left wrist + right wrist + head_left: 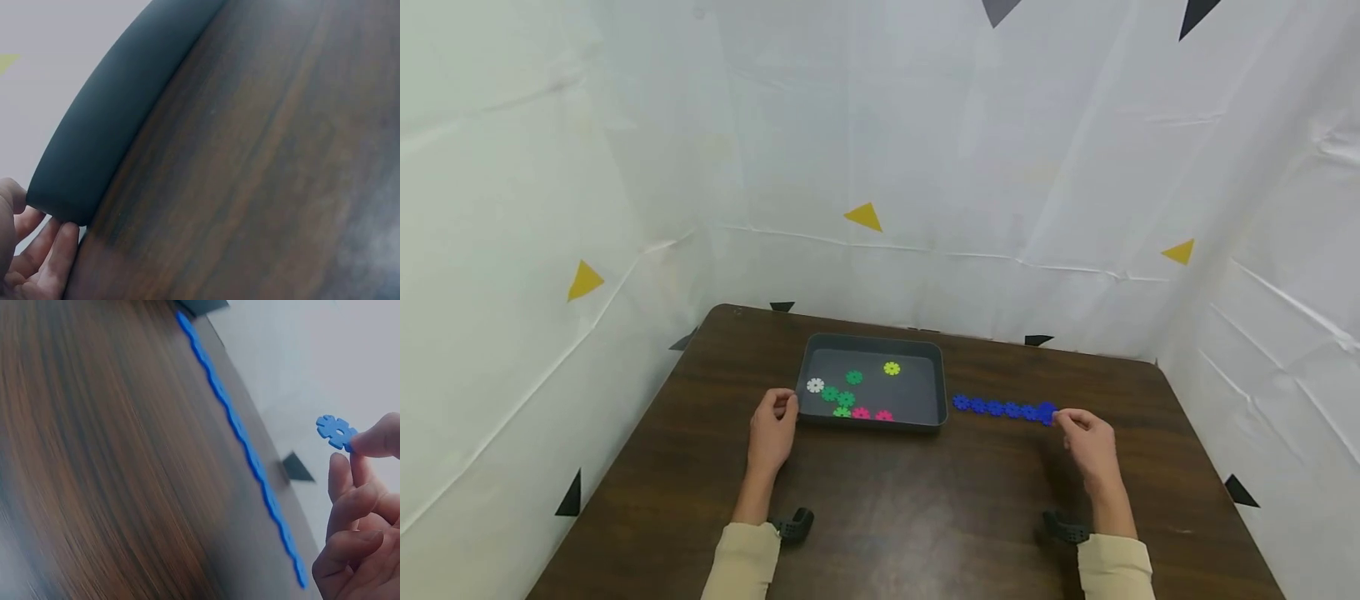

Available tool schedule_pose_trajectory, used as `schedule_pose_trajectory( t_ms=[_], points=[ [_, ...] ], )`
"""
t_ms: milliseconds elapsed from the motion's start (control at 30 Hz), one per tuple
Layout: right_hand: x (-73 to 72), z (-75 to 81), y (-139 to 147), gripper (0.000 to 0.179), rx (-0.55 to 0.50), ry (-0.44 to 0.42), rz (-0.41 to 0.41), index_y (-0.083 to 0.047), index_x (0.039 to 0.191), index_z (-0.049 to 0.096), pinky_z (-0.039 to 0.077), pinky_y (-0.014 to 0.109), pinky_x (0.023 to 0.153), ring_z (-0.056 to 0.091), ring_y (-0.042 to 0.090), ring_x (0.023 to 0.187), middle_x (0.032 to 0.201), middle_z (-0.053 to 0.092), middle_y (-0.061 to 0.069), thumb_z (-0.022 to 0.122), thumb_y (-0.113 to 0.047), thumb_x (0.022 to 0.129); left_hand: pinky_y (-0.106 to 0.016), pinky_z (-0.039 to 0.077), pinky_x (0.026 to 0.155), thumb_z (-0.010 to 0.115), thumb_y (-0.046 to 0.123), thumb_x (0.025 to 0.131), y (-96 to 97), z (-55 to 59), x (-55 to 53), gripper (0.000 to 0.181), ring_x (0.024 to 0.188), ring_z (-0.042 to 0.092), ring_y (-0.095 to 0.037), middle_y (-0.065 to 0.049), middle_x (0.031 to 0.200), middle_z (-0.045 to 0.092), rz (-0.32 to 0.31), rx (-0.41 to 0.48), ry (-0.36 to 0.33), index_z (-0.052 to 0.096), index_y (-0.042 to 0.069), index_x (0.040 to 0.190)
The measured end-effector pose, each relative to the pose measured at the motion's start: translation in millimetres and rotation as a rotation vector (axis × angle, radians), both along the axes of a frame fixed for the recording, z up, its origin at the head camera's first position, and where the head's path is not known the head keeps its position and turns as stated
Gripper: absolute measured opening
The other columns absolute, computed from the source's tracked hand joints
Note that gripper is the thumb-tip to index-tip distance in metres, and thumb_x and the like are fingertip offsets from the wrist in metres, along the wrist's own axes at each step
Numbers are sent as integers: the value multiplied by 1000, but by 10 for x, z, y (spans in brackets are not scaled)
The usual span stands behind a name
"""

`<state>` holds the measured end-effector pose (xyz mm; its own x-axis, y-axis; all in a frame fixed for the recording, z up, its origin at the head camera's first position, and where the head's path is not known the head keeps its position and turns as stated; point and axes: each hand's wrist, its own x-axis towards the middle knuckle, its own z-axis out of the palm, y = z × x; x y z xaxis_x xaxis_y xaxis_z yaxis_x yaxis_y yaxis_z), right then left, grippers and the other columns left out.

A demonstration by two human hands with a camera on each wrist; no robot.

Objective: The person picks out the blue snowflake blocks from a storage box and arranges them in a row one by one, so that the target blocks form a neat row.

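A blue notched disc [338, 432], shaped like a snowflake with a hole in its middle, is pinched between the thumb and index finger of my right hand [1088, 440]. In the right wrist view the disc is held up, apart from a straight row of blue discs [242, 434] lying on the table. My left hand [772, 429] grips the near left corner of a dark grey tray [917, 392], thumb at the rim and fingertips against the outer wall. Inside the tray lie a white disc [815, 385], a yellow disc [891, 368], and several green and pink discs [861, 413].
The brown wooden table [880, 508] reaches back to white sheeting [925, 150] marked with yellow and black triangles. The blue row runs rightward from beside the tray's right wall. Dark wrist devices [795, 527] sit on both wrists.
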<state>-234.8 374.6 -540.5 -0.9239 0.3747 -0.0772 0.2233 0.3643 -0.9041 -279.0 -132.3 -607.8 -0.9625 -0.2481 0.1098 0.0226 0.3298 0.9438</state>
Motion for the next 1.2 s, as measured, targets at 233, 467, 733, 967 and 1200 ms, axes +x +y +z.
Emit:
schedule_pose_trajectory(
  t_ms=[233,467,733,967,1200],
  points=[
    [4,-21,338,40,12,-32,-70,6,128,68,48,25,61,55,6,67,83,67,-14,63,-28,108,-52,56,96,60,30,111,11,20,18,30,112,70,-33,-17,123,71,10,14,3,67,7,129],
    [-29,11,644,50,84,-81,-117,11,130,67,45,28,64,56,7,67,85,65,-12,59,-34,110,-51,57,96,60,28,111,15,2,16,30,111,70,-32,-17,122,72,12,6,-5,67,6,130],
    [-78,-59,977,45,70,-133,-135,9,126,67,47,27,61,56,7,68,75,66,-21,60,-32,109,-51,56,96,60,27,111,16,15,0,28,111,70,-32,-17,122,71,20,4,-16,67,7,129],
    [-133,-77,1155,36,-43,-218,-144,4,118,73,51,26,58,56,7,64,71,68,-19,59,-28,107,-47,56,93,60,29,111,11,17,1,30,108,71,-31,-16,121,72,12,2,-15,67,7,130],
    [-169,-32,1181,30,-58,-301,-91,-8,84,75,50,21,52,54,3,57,66,67,-16,62,-26,105,-46,58,92,60,29,111,9,4,-5,29,107,72,-30,-16,120,72,14,4,-7,67,8,129]
  ],
)
